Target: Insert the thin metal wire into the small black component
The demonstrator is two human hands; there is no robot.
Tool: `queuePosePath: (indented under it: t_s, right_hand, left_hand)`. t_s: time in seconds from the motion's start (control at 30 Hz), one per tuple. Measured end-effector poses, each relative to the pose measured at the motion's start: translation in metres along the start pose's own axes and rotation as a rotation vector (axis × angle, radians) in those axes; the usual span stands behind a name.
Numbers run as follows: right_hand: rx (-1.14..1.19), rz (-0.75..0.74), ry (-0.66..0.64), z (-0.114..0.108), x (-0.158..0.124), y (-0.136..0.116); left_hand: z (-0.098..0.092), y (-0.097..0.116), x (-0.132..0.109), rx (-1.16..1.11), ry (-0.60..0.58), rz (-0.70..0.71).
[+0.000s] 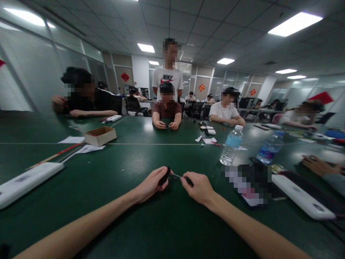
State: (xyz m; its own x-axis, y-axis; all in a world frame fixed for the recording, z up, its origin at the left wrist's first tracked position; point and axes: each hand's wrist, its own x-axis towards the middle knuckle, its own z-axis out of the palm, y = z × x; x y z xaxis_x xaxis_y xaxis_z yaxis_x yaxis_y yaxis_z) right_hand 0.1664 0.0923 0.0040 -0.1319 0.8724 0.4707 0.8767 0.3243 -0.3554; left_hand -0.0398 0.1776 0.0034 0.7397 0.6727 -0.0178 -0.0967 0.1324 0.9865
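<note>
In the head view, a black-handled tool [164,176] with a thin metal shaft is held between both hands at lower centre of the frame, above the green desk [113,171]. The handle is enclosed by the left hand [151,185], its fingers [162,184] curled shut. The far end is pinched by the pressed-together fingers [186,182] of the right hand [196,189]. A cardboard box [100,136] rests at centre left; a plastic water bottle [231,145] stands at centre right, with a second bottle [270,147] beyond it.

Bare left forearm [81,226], bare right forearm [256,226], slim left hand [151,185], slim right hand [196,189]
</note>
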Motion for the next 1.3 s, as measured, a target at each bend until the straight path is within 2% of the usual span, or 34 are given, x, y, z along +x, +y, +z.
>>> queuePosePath:
  t_s: [0.67, 1.3]
  right_hand:
    - [-0.009, -0.004, 0.046, 0.0034, -0.001, 0.0036]
    - [-0.124, -0.12, -0.007, -0.0014, -0.0062, 0.0028]
  left_hand:
    - [0.0012, 0.0002, 0.0009, 0.112, -0.009, 0.021]
    - [0.0001, 0.0036, -0.0049, 0.412, -0.031, 0.08]
